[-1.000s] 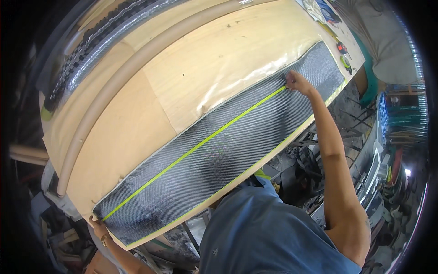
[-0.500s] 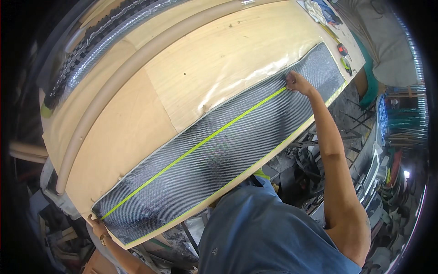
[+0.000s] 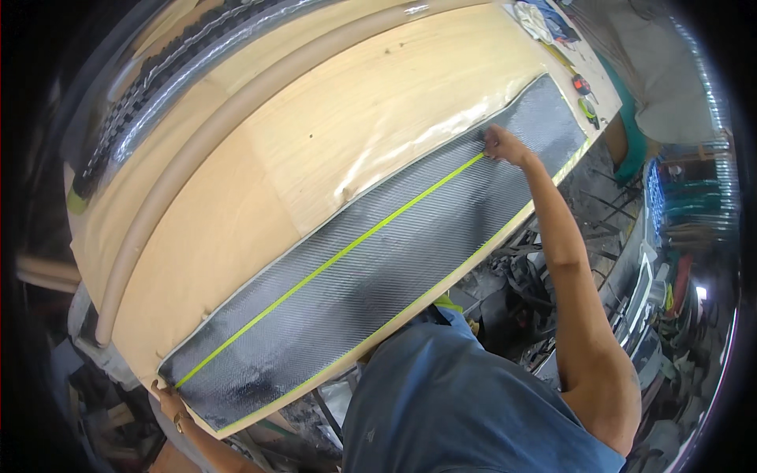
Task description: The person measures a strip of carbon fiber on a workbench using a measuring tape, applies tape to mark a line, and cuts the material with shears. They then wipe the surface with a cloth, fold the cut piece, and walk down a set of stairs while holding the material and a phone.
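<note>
A long sheet of black carbon-fibre cloth [image 3: 378,276] lies along the near side of the wooden table. Down its length runs a taut, narrow lime-yellow tape [image 3: 331,262]. My right hand [image 3: 505,146] is closed round the tape's far right end, over the cloth. At the cloth's left end, my left hand [image 3: 169,400] has its fingers bent at the other end of the tape. How those fingertips meet the tape is too small to see clearly. Another lime-yellow strip follows the cloth's near edge.
Beyond the cloth, a long brown tube [image 3: 229,110] curves across the pale wooden tabletop [image 3: 315,126]. Rolls of checked material [image 3: 130,118] lie behind it. An orange tape measure [image 3: 581,83], a green tape measure [image 3: 587,109] and crumpled cloth [image 3: 535,21] are at the right end.
The whole view has shifted slightly. Both hands stay at the two ends of the tape, and the tape still stretches along the cloth.
</note>
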{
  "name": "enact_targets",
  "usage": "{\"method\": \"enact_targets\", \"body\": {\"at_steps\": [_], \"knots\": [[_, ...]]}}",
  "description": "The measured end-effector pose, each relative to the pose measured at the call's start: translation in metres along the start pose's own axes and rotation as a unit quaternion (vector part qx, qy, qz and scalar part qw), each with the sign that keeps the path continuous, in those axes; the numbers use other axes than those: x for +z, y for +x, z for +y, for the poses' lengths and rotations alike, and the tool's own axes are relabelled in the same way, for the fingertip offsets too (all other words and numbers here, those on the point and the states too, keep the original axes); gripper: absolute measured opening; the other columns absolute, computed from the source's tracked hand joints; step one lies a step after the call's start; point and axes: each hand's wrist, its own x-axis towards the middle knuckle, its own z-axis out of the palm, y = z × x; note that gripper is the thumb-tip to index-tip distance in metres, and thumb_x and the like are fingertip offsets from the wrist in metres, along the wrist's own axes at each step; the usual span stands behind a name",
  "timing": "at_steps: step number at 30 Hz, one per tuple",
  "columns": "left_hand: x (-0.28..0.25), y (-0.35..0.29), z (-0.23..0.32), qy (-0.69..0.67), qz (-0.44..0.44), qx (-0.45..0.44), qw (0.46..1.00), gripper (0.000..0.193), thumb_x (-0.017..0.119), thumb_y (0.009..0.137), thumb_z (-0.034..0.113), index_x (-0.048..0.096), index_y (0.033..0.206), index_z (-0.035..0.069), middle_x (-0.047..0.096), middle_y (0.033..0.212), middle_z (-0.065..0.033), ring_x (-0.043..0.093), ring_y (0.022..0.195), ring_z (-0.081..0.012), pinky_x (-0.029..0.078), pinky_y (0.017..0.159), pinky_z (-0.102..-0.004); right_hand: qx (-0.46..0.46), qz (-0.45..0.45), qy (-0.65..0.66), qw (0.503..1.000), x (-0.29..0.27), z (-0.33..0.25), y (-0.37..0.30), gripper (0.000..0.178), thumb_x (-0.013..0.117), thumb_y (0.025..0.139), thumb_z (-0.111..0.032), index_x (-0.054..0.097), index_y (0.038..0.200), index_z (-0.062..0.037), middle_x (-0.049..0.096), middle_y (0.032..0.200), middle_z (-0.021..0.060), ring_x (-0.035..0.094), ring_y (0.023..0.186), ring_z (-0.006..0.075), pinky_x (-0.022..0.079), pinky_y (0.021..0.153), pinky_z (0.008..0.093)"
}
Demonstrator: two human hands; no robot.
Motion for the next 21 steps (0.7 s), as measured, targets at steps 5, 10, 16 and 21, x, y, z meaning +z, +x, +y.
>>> {"method": "enact_targets", "body": {"at_steps": [5,10,16,21], "knots": [[0.021,0.0,-0.014,0.005,0.006,-0.017,1.0,0.055,0.06,0.087,0.019,0.036,0.136,0.022,0.069,0.094,-0.0109,0.067,0.089,-0.0333,0.05,0.076,-0.047,0.003,-0.007,-0.006,1.0,0.002,-0.02,0.004,0.027,0.062,0.079,0.0,0.051,0.104,-0.0012,0.061,0.076,0.007,0.062,0.068,0.0153,0.051,0.054,0.0287],[0.025,0.007,0.009,0.011,0.009,-0.019,1.0,0.054,0.06,0.088,0.022,0.036,0.136,0.022,0.069,0.097,-0.0123,0.066,0.092,-0.0346,0.049,0.077,-0.0476,0.013,0.0,-0.026,1.0,-0.002,-0.012,-0.002,0.028,0.065,0.076,0.001,0.051,0.101,-0.0014,0.059,0.075,0.0057,0.06,0.067,0.0154,0.05,0.054,0.0289],[0.017,-0.008,-0.017,0.01,0.005,-0.036,0.999,0.053,0.06,0.088,0.026,0.037,0.136,0.022,0.068,0.1,-0.014,0.065,0.095,-0.0361,0.049,0.08,-0.0482,-0.069,0.034,-0.069,0.995,0.006,-0.017,0.016,0.03,0.068,0.075,-0.001,0.05,0.099,-0.0033,0.056,0.078,0.007,0.06,0.069,0.0175,0.05,0.055,0.0296],[-0.015,0.003,0.075,0.007,-0.061,-0.046,0.997,0.053,0.059,0.089,0.031,0.037,0.136,0.021,0.067,0.104,-0.0178,0.063,0.099,-0.04,0.047,0.081,-0.0489,0.023,0.016,0.037,0.999,-0.009,0.027,-0.019,0.031,0.068,0.074,0.001,0.049,0.099,-0.0027,0.056,0.076,0.008,0.06,0.063,0.0186,0.05,0.053,0.0303]]}}
